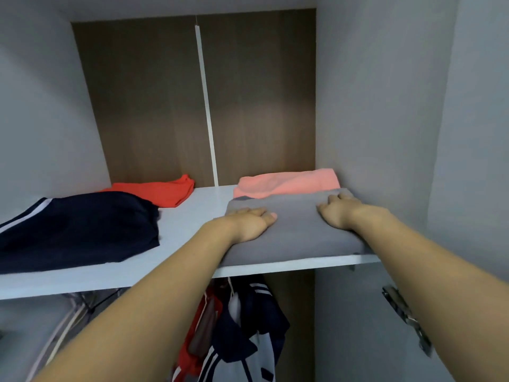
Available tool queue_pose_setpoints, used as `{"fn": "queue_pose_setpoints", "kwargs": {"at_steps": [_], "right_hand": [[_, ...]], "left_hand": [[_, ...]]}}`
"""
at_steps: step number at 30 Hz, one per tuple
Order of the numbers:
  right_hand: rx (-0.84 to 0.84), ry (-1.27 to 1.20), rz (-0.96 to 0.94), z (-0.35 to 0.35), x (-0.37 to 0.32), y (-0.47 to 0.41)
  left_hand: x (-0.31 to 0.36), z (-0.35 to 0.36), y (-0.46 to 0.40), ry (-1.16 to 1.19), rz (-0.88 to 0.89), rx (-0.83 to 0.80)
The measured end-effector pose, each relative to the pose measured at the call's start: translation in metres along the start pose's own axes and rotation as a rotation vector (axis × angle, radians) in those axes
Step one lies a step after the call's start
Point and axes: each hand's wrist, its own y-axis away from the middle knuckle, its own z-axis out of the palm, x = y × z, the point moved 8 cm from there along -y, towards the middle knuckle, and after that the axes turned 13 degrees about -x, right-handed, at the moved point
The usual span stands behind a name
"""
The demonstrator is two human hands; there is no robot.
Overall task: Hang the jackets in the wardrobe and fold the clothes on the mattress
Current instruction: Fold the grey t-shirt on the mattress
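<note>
On the white wardrobe shelf, at its right end, I have both hands laid flat on a folded grey garment whose near edge lies along the shelf's front lip. My left hand rests on the garment's left part, fingers straight and close together, pressing down on the cloth without curling round it. My right hand rests on the right part, close to the grey side wall, its fingers likewise stretched forward and flat on the fabric. Just behind the grey garment, touching its far edge, lies a folded salmon-pink garment against the brown back panel. At the far left of the shelf sits a folded orange-red garment, and in front of it, overlapping its near edge, a dark navy garment with white stripes spreads toward the left end. A thin white strip runs up the back panel. Below the shelf, jackets in navy, white and red hang bunched together. A metal hinge shows on the right, partly behind my right forearm.
</note>
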Motion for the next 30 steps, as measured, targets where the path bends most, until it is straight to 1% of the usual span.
{"fn": "queue_pose_setpoints", "kwargs": {"at_steps": [3,10,19,21,25,27,30], "right_hand": [[0.044,0.012,-0.01,0.005,0.002,0.005],[0.014,-0.051,0.014,0.003,0.003,0.002],[0.033,-0.071,-0.006,-0.001,0.001,0.008],[0.076,-0.061,-0.039,-0.006,-0.003,0.021],[0.21,-0.018,-0.09,-0.02,0.0,0.057],[0.256,-0.052,-0.117,-0.027,0.002,0.078],[0.319,-0.146,-0.165,-0.038,0.004,0.113]], "left_hand": [[-0.001,0.005,0.0,-0.037,-0.037,0.048],[-0.005,0.003,-0.015,-0.023,-0.043,0.026],[-0.003,0.002,-0.016,-0.005,-0.029,0.039],[0.0,0.001,-0.009,-0.003,-0.021,0.049],[0.006,-0.013,0.015,-0.038,0.017,0.163],[0.01,-0.018,0.029,-0.064,0.053,0.193],[0.012,-0.022,0.051,-0.079,0.058,0.21]]}}
